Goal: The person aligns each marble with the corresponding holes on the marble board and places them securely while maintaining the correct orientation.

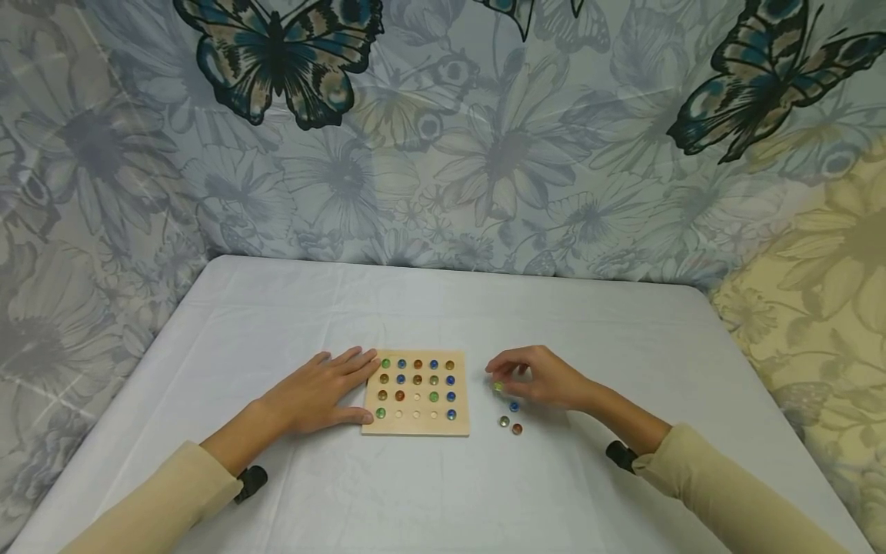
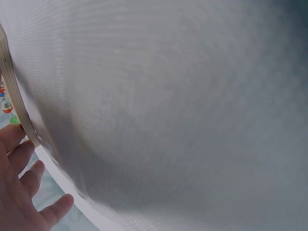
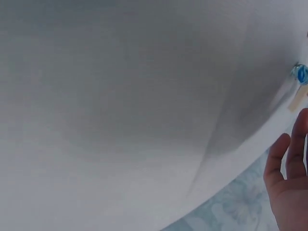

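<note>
Nearly full wooden board at counter centre: three bottom-row holes bare. Left hand flat, fingers straight, against board's left edge. Right hand pinching green marble just right of board; three loose marbles beside. Wrist views: mostly blurred cloth, fingers only.

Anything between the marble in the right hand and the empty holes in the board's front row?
Nothing visible. The right hand pinches a yellow-green marble just right of the wooden board; bare cloth lies between. The three empty holes sit in the front row. The left hand rests at the board's left edge.
</note>
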`<state>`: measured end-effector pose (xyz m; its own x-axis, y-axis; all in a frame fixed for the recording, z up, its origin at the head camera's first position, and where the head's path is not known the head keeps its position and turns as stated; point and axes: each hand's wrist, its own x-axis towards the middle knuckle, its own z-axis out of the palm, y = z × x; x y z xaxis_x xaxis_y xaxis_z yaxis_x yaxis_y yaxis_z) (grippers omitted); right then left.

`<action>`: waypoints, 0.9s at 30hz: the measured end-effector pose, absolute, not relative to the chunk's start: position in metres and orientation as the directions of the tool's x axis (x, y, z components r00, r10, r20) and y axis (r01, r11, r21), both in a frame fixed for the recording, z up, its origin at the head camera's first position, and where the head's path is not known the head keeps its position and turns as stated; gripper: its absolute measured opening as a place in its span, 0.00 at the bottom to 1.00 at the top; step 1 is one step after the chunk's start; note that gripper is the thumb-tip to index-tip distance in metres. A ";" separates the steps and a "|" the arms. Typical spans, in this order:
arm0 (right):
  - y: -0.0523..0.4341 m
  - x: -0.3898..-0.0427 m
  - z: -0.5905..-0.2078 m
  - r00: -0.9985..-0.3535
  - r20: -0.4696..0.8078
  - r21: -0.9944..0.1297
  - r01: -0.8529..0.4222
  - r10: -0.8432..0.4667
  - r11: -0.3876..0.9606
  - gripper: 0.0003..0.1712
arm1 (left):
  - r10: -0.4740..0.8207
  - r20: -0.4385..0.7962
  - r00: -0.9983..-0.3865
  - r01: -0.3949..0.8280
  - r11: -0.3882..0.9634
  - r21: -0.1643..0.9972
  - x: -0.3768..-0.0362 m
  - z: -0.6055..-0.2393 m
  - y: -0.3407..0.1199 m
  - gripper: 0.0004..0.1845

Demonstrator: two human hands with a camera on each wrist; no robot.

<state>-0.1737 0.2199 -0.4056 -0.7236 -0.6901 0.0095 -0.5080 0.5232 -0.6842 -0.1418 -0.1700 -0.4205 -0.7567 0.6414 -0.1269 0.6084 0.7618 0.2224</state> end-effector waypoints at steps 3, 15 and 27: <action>0.212 -0.174 -0.405 -0.723 0.004 -0.692 -0.501 -0.690 0.521 0.16 | 0.640 -0.125 -0.758 0.608 0.763 0.220 -0.142 -0.421 -0.170 0.47; 0.182 -0.174 -0.402 -0.681 0.045 -0.715 -0.533 -0.731 0.453 0.16 | 0.640 -0.118 -0.759 0.608 0.762 0.221 -0.142 -0.421 -0.171 0.46; 0.154 -0.170 -0.404 -0.646 0.009 -0.758 -0.502 -0.763 0.416 0.16 | 0.643 -0.110 -0.758 0.613 0.760 0.216 -0.141 -0.421 -0.170 0.46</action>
